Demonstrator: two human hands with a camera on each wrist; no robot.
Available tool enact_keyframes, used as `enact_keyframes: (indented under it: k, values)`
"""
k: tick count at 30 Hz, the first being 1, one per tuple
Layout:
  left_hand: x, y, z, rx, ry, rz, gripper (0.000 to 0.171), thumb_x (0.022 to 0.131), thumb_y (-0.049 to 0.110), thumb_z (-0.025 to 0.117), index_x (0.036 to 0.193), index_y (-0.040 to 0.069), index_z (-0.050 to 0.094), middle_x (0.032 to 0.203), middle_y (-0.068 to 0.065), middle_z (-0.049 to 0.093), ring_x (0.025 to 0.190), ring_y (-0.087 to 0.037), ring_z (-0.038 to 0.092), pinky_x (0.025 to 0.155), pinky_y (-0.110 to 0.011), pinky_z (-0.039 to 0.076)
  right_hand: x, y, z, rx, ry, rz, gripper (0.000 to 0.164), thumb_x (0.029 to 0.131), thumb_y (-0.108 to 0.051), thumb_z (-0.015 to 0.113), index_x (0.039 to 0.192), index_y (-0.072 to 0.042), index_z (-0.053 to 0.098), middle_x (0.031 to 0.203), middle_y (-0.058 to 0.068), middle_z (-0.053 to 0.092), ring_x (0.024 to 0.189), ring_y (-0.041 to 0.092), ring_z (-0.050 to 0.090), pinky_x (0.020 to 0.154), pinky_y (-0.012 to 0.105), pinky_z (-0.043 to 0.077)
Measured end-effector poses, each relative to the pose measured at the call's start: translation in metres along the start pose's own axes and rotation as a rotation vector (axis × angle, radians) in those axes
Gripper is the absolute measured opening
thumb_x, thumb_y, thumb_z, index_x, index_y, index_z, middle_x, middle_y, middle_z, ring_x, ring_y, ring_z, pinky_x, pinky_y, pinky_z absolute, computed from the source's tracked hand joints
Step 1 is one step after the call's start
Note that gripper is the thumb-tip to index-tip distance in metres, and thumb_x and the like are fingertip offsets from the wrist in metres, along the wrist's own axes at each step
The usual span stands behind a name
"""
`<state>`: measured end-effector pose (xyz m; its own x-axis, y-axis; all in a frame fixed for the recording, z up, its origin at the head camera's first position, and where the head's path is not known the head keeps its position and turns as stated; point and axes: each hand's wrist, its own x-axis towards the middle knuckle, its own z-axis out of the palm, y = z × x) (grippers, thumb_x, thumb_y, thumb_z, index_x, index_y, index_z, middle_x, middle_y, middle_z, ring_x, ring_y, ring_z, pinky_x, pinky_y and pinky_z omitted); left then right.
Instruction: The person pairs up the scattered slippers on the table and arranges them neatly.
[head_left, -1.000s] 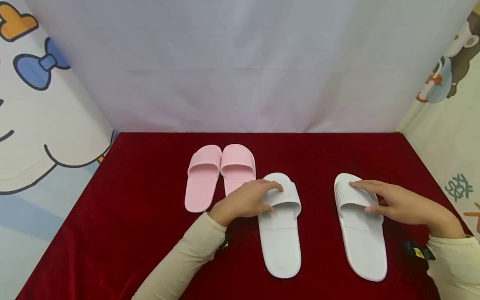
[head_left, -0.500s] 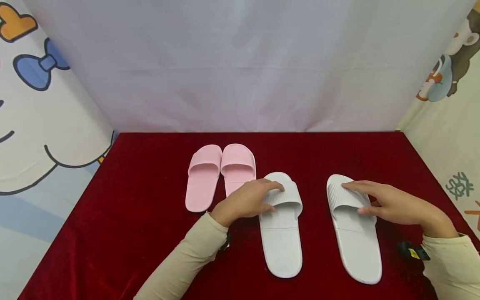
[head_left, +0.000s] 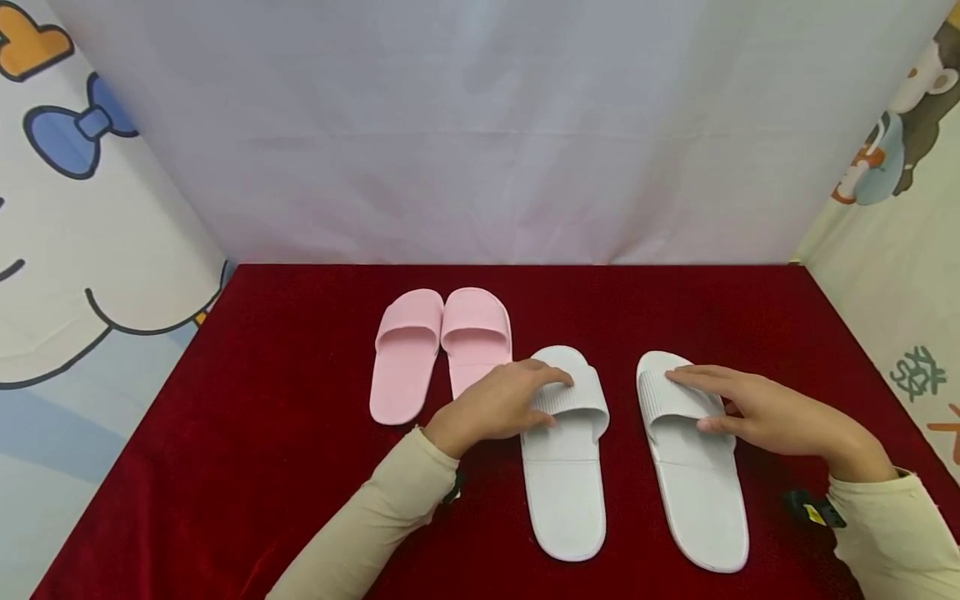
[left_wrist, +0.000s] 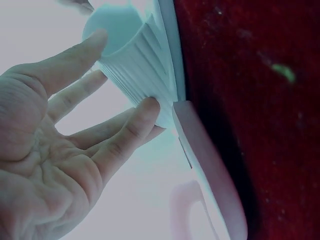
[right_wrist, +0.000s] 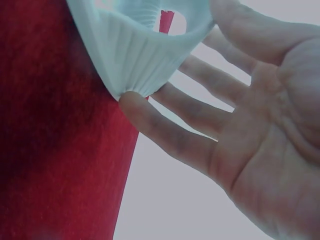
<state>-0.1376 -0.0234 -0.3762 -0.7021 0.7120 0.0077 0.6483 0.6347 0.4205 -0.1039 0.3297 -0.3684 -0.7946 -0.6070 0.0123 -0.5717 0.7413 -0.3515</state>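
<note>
Two white slippers lie on the red cloth, toes pointing away from me. My left hand [head_left: 491, 402] holds the left white slipper [head_left: 566, 504] by its ribbed strap [left_wrist: 137, 65], thumb at the strap's rear edge and fingers over its front. The right white slipper [head_left: 705, 512] is tilted slightly, toe leftward. My right hand [head_left: 776, 412] holds it at the strap's right side, with fingertips against the ribbed strap [right_wrist: 137, 55] in the right wrist view. A dark gap of cloth separates the two. The hands hide parts of both straps.
A pair of pink slippers [head_left: 408, 367] lies side by side, farther back and to the left. My left hand hides the heel of the right pink slipper [head_left: 476, 333]. The red cloth [head_left: 262, 400] ends at a pale curtain [head_left: 510, 167]; printed panels flank it.
My right hand has slid the right white slipper leftward and slightly toward me, narrowing the gap. The left hand and its slipper have shifted only slightly right. The pink pair has stayed put.
</note>
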Motion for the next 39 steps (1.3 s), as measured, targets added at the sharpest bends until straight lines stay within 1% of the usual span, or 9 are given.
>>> enact_keyframes:
  k: [6,9,14,18,23,26,29,33,39]
  values:
    - [0.0,0.001,0.003,-0.001,0.015,0.004,0.048,0.086,0.028,0.079,0.13,0.019,0.063,0.127,-0.007,0.067,0.118,-0.018,0.063,0.1,-0.035,0.051,0.002,-0.007,0.003,0.008,-0.016,0.024,0.063,0.092,-0.03,0.07,0.149,-0.02,0.046,0.147,0.006,0.053,0.13,0.023,0.053,0.1,0.009,0.04]
    - [0.001,0.002,0.003,-0.001,0.024,0.01,0.047,0.086,0.027,0.079,0.13,0.018,0.064,0.127,-0.007,0.067,0.117,-0.018,0.063,0.099,-0.034,0.051,0.004,-0.01,0.003,0.011,-0.021,0.023,0.062,0.093,-0.03,0.069,0.15,-0.021,0.045,0.148,0.007,0.052,0.13,0.028,0.053,0.101,0.012,0.042]
    - [-0.001,0.004,0.002,-0.001,0.028,0.004,0.044,0.087,0.026,0.077,0.129,0.018,0.064,0.128,-0.007,0.066,0.118,-0.018,0.064,0.099,-0.034,0.051,0.007,-0.015,0.005,0.02,-0.039,0.007,0.061,0.094,-0.032,0.067,0.15,-0.022,0.045,0.148,0.005,0.051,0.13,0.027,0.052,0.102,0.02,0.047]
    - [-0.001,0.005,0.002,0.004,0.026,-0.006,0.044,0.088,0.025,0.077,0.129,0.019,0.065,0.128,-0.005,0.066,0.118,-0.017,0.063,0.1,-0.033,0.051,0.008,-0.017,0.007,0.015,-0.032,-0.009,0.06,0.094,-0.032,0.067,0.149,-0.022,0.046,0.148,0.003,0.051,0.13,0.024,0.052,0.102,0.015,0.044]
    - [-0.001,0.005,0.001,0.001,0.022,0.0,0.043,0.088,0.025,0.076,0.129,0.019,0.065,0.128,-0.005,0.066,0.118,-0.017,0.063,0.1,-0.033,0.05,0.01,-0.021,0.007,0.028,-0.027,-0.012,0.059,0.095,-0.031,0.066,0.15,-0.022,0.045,0.149,0.004,0.05,0.132,0.027,0.051,0.104,0.012,0.04]
    - [-0.001,0.005,0.0,-0.002,0.016,0.007,0.043,0.088,0.025,0.076,0.129,0.019,0.065,0.129,-0.005,0.066,0.119,-0.017,0.063,0.101,-0.033,0.05,0.012,-0.023,0.007,0.031,-0.031,-0.004,0.059,0.096,-0.031,0.065,0.151,-0.022,0.044,0.15,0.005,0.049,0.133,0.027,0.051,0.104,0.017,0.043]
    - [-0.001,0.006,0.0,-0.002,0.006,0.012,0.043,0.088,0.026,0.076,0.129,0.018,0.064,0.129,-0.005,0.065,0.12,-0.017,0.063,0.101,-0.033,0.05,0.014,-0.026,0.008,0.037,-0.037,0.011,0.06,0.096,-0.031,0.065,0.151,-0.022,0.043,0.15,0.006,0.048,0.133,0.028,0.051,0.103,0.027,0.049]
    - [-0.001,0.007,0.0,-0.002,-0.007,0.015,0.043,0.089,0.027,0.076,0.129,0.018,0.064,0.13,-0.006,0.065,0.12,-0.017,0.063,0.101,-0.033,0.05,0.016,-0.029,0.01,0.048,-0.057,0.027,0.06,0.096,-0.032,0.064,0.151,-0.022,0.042,0.151,0.008,0.047,0.135,0.03,0.05,0.102,0.04,0.051]
    - [-0.001,0.008,0.001,0.008,-0.009,0.011,0.043,0.09,0.028,0.075,0.13,0.018,0.064,0.13,-0.005,0.065,0.119,-0.018,0.063,0.1,-0.033,0.051,0.017,-0.031,0.013,0.034,-0.053,0.027,0.06,0.096,-0.031,0.065,0.151,-0.021,0.043,0.151,0.009,0.047,0.135,0.031,0.05,0.102,0.047,0.05]
